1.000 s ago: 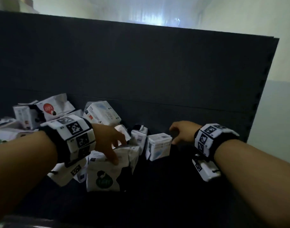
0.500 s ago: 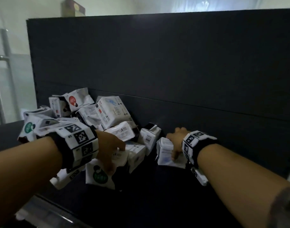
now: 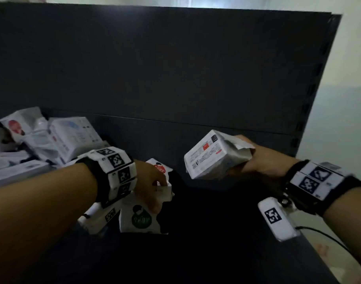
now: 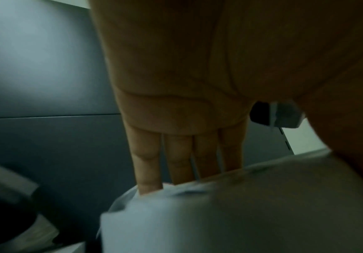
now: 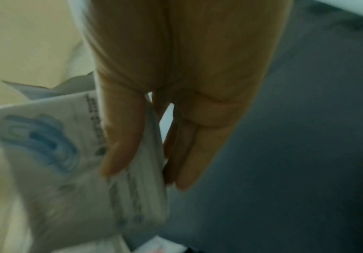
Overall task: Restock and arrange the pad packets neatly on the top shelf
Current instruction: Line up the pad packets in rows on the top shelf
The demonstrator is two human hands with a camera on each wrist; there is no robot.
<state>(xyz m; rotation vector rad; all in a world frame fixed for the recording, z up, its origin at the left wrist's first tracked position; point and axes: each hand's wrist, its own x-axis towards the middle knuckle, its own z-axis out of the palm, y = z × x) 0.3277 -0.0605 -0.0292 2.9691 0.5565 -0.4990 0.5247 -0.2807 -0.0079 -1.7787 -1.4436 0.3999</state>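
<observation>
On the dark top shelf (image 3: 206, 222) a pad packet with a green logo (image 3: 139, 219) stands upright near the front. My left hand (image 3: 157, 193) grips its top edge, fingers (image 4: 176, 162) curled down behind the packet (image 4: 241, 214). A red-logo packet (image 3: 159, 167) sits just behind that hand. My right hand (image 3: 244, 160) holds a white pad packet (image 3: 211, 155) in the air above the shelf, to the right of the left hand. In the right wrist view the thumb and fingers (image 5: 185, 154) pinch this blue-printed packet (image 5: 46, 145) by one end.
A loose pile of several white pad packets (image 3: 52, 140) lies at the shelf's back left against the dark back panel (image 3: 175, 78). The panel's slotted right upright (image 3: 310, 95) marks the shelf's end, with a pale wall beyond.
My right hand has taken a white packet off the shelf and raised it up and to the right. The left hand has stayed on the green-logo packet.
</observation>
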